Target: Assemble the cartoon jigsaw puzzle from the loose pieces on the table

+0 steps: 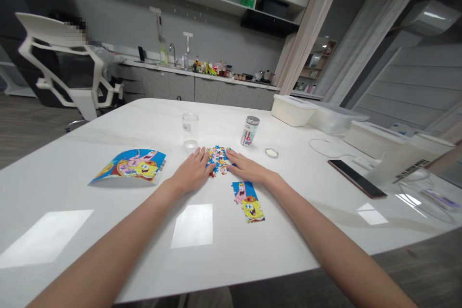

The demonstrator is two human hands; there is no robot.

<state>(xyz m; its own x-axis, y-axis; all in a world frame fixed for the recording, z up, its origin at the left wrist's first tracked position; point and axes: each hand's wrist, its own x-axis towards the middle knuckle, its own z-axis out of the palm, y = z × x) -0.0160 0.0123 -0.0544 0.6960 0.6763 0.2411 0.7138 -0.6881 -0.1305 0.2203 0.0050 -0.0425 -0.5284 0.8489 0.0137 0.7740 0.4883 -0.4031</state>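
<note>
A heap of loose jigsaw pieces (218,155) lies on the white table between my two hands. My left hand (193,169) rests flat at the heap's left side, fingers stretched out and touching its edge. On the opposite side my right hand (245,166) lies with extended fingers against the pieces. Nearer to me is a joined section of puzzle (249,202) showing a pink and a yellow cartoon figure on blue. A curled picture sheet (135,164) with similar figures lies to the left.
Beyond my hands stand a clear open jar (190,130) and a lidded jar (250,131); a round lid (271,153) lies nearby. At right are a phone (356,178), cables and storage boxes (293,109). A person sits in a white chair (61,57) at far left.
</note>
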